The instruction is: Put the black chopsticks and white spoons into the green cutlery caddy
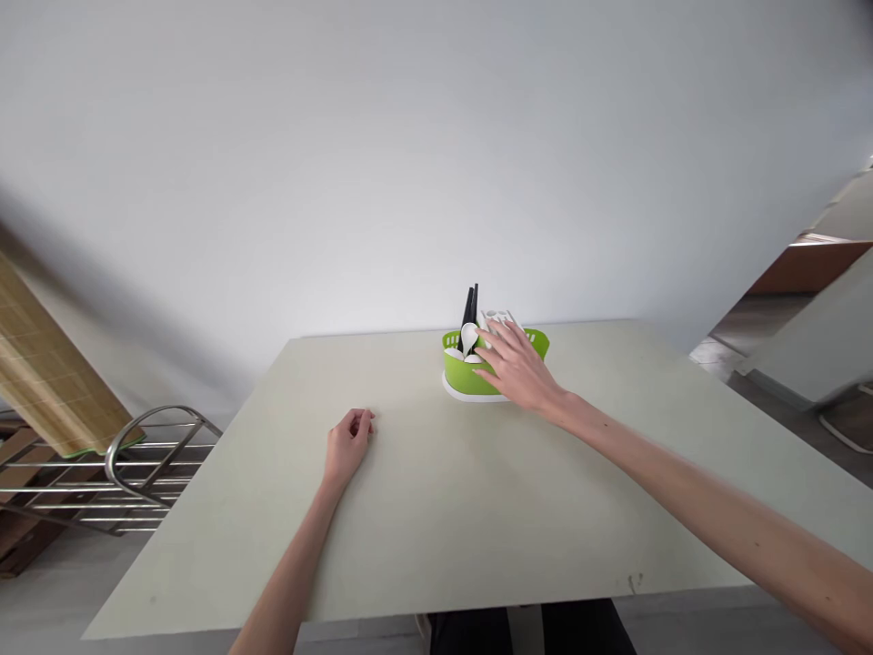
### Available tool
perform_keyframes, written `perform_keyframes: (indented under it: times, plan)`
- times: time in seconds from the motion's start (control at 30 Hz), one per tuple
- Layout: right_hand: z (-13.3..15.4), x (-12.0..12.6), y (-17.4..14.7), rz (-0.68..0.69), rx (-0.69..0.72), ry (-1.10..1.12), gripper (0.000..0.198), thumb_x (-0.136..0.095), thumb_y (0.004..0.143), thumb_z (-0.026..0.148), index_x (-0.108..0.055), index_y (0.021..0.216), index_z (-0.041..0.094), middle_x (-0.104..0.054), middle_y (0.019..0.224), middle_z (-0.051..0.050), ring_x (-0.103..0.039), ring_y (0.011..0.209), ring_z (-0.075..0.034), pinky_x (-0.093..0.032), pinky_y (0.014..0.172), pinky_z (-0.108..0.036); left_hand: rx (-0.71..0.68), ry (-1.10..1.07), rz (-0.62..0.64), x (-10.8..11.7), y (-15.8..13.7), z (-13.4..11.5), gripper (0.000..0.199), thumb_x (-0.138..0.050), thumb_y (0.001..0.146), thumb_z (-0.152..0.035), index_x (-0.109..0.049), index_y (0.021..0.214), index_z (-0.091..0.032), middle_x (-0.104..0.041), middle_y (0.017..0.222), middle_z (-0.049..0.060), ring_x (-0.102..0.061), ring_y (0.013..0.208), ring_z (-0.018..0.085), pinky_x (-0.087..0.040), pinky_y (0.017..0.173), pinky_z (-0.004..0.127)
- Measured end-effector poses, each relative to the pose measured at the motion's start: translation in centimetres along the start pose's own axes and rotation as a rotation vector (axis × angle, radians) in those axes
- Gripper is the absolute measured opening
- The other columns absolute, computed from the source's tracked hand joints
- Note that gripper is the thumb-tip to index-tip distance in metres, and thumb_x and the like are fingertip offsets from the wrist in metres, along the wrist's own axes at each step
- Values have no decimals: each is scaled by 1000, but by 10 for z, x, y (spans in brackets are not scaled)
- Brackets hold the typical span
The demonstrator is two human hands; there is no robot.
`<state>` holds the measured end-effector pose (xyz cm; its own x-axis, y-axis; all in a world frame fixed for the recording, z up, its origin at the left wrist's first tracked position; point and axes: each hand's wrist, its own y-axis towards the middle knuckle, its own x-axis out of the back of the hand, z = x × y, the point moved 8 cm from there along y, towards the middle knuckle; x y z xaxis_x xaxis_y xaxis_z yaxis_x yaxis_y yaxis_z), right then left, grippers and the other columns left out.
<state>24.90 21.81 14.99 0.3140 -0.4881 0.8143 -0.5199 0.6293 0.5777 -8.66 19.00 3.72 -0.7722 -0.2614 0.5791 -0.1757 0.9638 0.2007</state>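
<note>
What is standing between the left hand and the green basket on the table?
Nothing visible. Only bare table lies between the left hand and the green basket. The right hand already rests on the basket.
</note>
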Motion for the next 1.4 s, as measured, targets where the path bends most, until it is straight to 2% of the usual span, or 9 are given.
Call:
perform_keyframes:
  times: [0.13, 0.27, 0.47, 0.63, 0.83, 1.03, 1.13, 1.23, 1.4]
  plan:
    - [-10, 24, 2, -131, -87, 123, 36, -52, 106, 43, -70, 129, 21, -69, 138, -13, -47, 144, -33, -37, 122, -55, -6, 15, 5, 0, 1, -1, 42, -49, 97, -60, -69, 90, -23, -66, 70, -1, -56, 63, 16, -46, 66, 29]
    - [-28, 30, 30, -117, -170, 82, 32, -47, 106, 32, -75, 117, 20, -69, 132, -14, -52, 135, -33, -41, 116, -52, -2, 27, 8, 0, 3, 0, 43, -48, 97, -61, -68, 89, -24, -65, 69, -1, -55, 62, 17, -45, 65, 29]
    - [-43, -8, 84, 139, -230, -171, 26, -57, 95, 21, -80, 95, 9, -57, 143, -27, -38, 144, -44, -31, 119, -60, 5, 27, 1, 2, 0, 0, 42, -48, 97, -60, -68, 89, -24, -64, 69, -1, -56, 63, 17, -45, 66, 29]
    - [-43, -38, 100, 248, -352, -155, 19, -64, 84, 14, -81, 91, 8, -54, 147, -29, -40, 141, -49, -24, 119, -67, -7, 15, -9, 2, 0, 2, 41, -48, 97, -59, -68, 88, -24, -65, 68, -2, -57, 62, 17, -45, 65, 29]
    - [-42, -42, 88, 166, -451, -175, 25, -61, 91, 25, -81, 93, 11, -57, 145, -27, -48, 134, -48, -30, 115, -69, -19, -11, -16, 2, 2, 6, 43, -49, 96, -61, -69, 88, -24, -66, 69, -1, -56, 61, 17, -45, 64, 29]
    - [-26, -35, 75, 71, -449, -101, 46, -50, 103, 44, -81, 92, 12, -40, 164, -23, -29, 151, -51, -25, 117, -73, -38, -29, -11, 2, 4, 6, 44, -48, 96, -61, -69, 88, -23, -66, 68, -1, -56, 61, 16, -46, 65, 29]
    - [-20, -35, 74, 61, -525, -84, 59, -38, 108, 49, -80, 87, 13, -35, 168, -21, -29, 153, -49, -29, 118, -67, -40, -22, -16, 4, 3, 5, 43, -48, 96, -60, -69, 87, -24, -65, 67, -1, -56, 61, 17, -45, 64, 29]
    - [-20, -31, 70, -2, -561, -70, 61, -33, 109, 47, -79, 86, 14, -40, 165, -20, -36, 149, -47, -33, 116, -65, -35, -27, -19, 6, 2, 5, 42, -48, 96, -60, -68, 86, -24, -65, 67, -1, -56, 61, 17, -45, 64, 29]
    - [-27, -13, 59, -222, -518, -35, 45, -39, 107, 37, -78, 100, 17, -59, 141, -23, -52, 131, -40, -44, 104, -58, -35, -33, -11, 4, 3, 8, 42, -48, 95, -61, -68, 87, -25, -65, 67, -1, -56, 60, 17, -44, 64, 30]
